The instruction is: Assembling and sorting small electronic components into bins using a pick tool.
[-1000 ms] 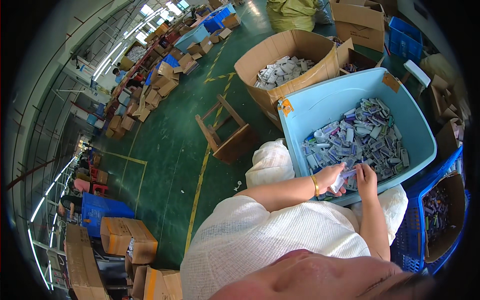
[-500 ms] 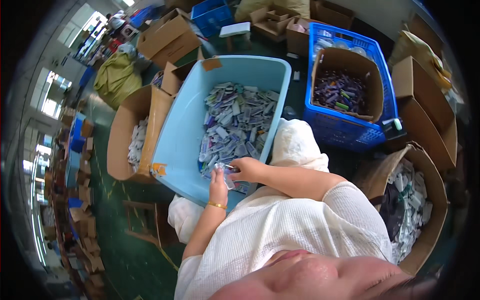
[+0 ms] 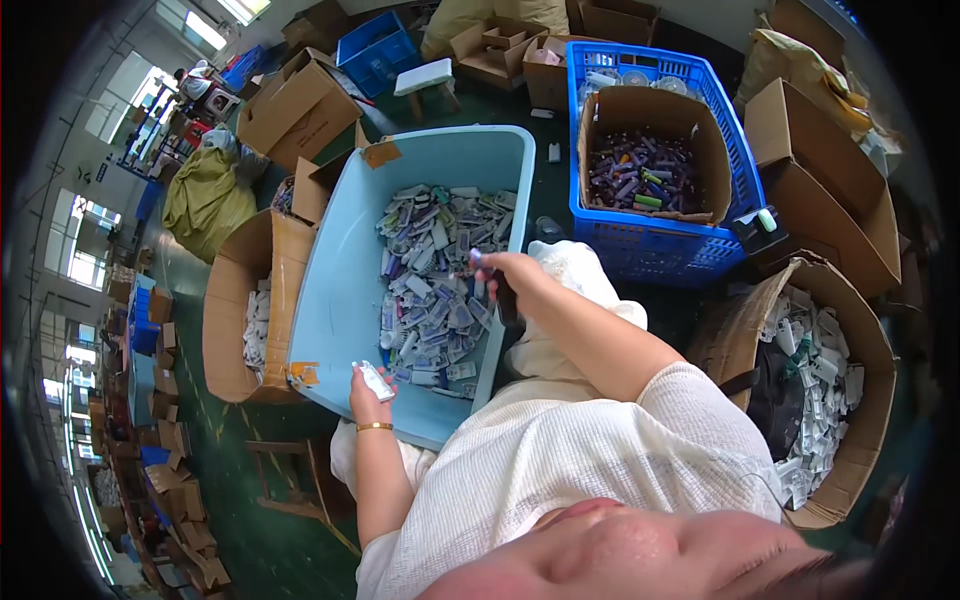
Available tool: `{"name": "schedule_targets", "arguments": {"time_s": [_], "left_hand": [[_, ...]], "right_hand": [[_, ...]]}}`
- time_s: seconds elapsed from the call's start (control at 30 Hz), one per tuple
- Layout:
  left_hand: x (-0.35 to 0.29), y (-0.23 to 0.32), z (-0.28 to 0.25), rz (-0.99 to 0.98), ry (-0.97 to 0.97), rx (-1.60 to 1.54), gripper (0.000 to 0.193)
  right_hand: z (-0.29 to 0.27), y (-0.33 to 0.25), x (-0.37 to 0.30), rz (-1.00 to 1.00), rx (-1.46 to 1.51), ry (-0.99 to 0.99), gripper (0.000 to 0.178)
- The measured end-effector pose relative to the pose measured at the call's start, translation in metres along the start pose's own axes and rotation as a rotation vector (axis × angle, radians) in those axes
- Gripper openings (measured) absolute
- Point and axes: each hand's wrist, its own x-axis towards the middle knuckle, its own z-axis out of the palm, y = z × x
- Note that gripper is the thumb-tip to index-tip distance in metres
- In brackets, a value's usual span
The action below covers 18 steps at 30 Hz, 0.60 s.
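My left hand (image 3: 367, 402) is closed around a pale plastic casing (image 3: 376, 381) over the near left edge of a light blue tub (image 3: 335, 255). Toward the tub's right rim is my right hand (image 3: 510, 270), its thumb and fingers pinching a small purple cylinder (image 3: 476, 258). A dark, tool-like object (image 3: 509, 300) shows under that palm; its kind is hard to make out. Inside the tub lies a heap of clear and white plastic casings (image 3: 440, 300), some with purple parts.
Right of the tub, a blue crate (image 3: 665, 238) holds a carton (image 3: 715, 165) of purple cylinders (image 3: 645, 175). A carton (image 3: 870, 430) of white plastic pieces (image 3: 815, 390) stands at my right. Another open carton (image 3: 235, 310) touches the tub's left side. A wooden stool (image 3: 290, 480) stands at lower left.
My hands have parted: the left moved left with the casing, the right moved up and right with a purple cylinder. The camera view has shifted slightly.
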Motion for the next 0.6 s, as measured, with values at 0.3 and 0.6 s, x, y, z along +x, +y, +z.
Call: {"name": "schedule_targets", "arguments": {"time_s": [0.3, 0.6], "left_hand": [[0.008, -0.027, 0.016, -0.261, -0.341, -0.126, 0.031], [0.015, -0.037, 0.039, -0.418, -0.342, -0.128, 0.034]], "right_hand": [[-0.048, -0.112, -0.009, -1.267, 0.161, 0.546, 0.063], [0.040, 0.026, 0.008, -0.243, -0.024, -0.141, 0.049]]}}
